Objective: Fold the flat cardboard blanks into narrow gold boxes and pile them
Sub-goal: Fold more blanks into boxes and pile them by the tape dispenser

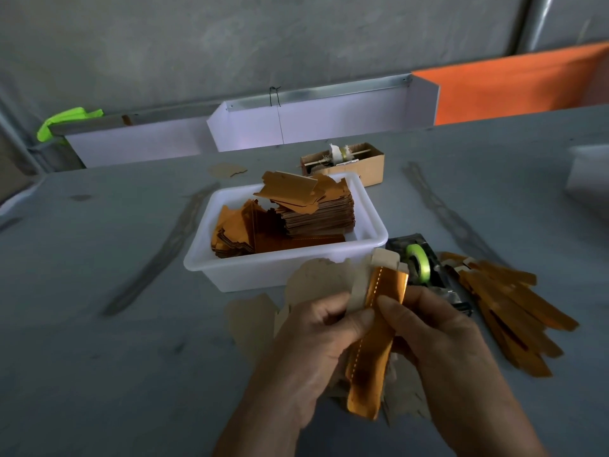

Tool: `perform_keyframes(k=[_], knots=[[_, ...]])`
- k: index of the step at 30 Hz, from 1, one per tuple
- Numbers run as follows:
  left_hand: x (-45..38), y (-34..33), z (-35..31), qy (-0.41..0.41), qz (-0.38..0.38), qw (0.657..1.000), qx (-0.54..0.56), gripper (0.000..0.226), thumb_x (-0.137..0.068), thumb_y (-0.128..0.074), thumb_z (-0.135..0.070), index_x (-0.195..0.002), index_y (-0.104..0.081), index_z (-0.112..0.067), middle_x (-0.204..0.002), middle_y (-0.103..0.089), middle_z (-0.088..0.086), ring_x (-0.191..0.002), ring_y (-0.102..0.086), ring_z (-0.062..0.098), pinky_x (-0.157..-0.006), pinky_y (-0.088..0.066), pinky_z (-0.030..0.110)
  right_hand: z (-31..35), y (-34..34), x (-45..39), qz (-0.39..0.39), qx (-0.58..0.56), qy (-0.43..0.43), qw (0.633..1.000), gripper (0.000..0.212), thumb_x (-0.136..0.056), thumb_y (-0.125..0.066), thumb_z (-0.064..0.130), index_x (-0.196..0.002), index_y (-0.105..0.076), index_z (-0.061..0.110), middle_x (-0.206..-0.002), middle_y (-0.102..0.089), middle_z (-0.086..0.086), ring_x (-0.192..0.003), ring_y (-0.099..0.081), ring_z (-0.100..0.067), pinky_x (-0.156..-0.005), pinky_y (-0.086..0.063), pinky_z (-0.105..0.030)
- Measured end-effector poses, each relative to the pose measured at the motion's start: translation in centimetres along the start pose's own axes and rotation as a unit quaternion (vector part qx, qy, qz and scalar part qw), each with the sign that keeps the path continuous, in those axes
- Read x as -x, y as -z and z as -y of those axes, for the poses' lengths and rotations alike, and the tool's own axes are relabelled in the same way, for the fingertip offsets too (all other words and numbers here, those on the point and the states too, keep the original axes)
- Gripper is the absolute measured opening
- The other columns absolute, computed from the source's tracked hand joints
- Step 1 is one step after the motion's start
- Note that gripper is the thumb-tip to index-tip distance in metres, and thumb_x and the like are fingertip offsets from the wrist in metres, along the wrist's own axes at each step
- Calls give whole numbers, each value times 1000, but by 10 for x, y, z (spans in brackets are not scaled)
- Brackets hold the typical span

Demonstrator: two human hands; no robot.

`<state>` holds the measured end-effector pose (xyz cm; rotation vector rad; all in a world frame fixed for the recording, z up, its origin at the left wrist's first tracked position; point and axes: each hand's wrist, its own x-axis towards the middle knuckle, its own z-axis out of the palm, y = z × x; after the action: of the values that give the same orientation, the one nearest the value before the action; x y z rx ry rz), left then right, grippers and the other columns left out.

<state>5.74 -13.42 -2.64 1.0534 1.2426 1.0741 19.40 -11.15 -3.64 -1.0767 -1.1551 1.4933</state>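
A half-folded narrow gold box (372, 354) with a dashed white line along it stands between my hands, its plain brown flap at the top. My left hand (316, 344) grips its left side with the thumb on the gold face. My right hand (441, 344) pinches its right side. Flat brown blanks (316, 278) lie on the table under my hands. A white tub (230, 268) behind them holds a stack of gold blanks (316, 209). Several folded gold boxes (514, 311) lie piled on the table at the right.
A tape dispenser with a green roll (420, 262) sits just right of the tub. A small brown carton (346, 163) stands behind the tub. White bins (313, 123) line the table's far edge. A white container (586, 173) is at the far right.
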Motion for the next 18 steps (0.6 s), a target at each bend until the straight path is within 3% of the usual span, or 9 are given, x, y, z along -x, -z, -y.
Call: perform_keyframes(k=[2, 6, 10, 14, 16, 18], knots=[[2, -2, 0, -12, -21, 999, -44, 18, -92, -56, -31, -96, -73, -28, -91, -76, 1, -84, -72, 16, -73, -58, 24, -3, 1, -3, -7, -10, -6, 1000, 11, -80, -62, 22, -78, -73, 22, -81, -68, -17, -76, -63, -27, -77, -54, -39], [2, -9, -1, -34, -70, 989, -122, 16, -93, -54, -37, -97, -70, -41, -90, -74, -7, -84, -70, 7, -83, -56, 29, -3, 2, -2, -21, -13, -7, 1000, 15, -86, -60, 18, -80, -73, 22, -80, -69, -17, -77, -63, -31, -81, -54, -45], [-3, -13, 2, -60, -139, 979, -134, 21, -88, -65, -30, -104, -60, -42, -86, -63, -30, -82, -57, -21, -64, -43, -1, -3, 3, -3, -33, -9, -5, 999, 14, -86, -61, 14, -81, -72, 20, -79, -72, -10, -81, -68, -33, -76, -57, -42], [-5, -18, 9, -100, -185, 951, -227, 34, -90, -61, -33, -124, -58, -36, -103, -54, -18, -98, -55, -4, -76, -45, 2, -2, 2, -3, -42, 0, 1, 999, 13, -84, -62, 19, -79, -72, 26, -77, -72, -7, -75, -69, -26, -66, -56, -31], [-5, -19, 11, -129, -195, 937, -259, 36, -92, -58, -34, -127, -58, -34, -101, -51, -15, -97, -53, -5, -77, -44, 2, -1, 1, -3, -38, -1, 2, 999, 8, -78, -64, 28, -79, -72, 27, -77, -72, -7, -73, -69, -22, -64, -53, -28], [-4, -20, 12, -146, -197, 932, -266, 34, -93, -57, -32, -127, -59, -32, -99, -51, -14, -95, -51, -10, -74, -43, 1, -3, 0, -3, -38, 4, 6, 999, 16, -74, -63, 33, -83, -72, 23, -78, -73, -5, -72, -70, -18, -64, -52, -28]])
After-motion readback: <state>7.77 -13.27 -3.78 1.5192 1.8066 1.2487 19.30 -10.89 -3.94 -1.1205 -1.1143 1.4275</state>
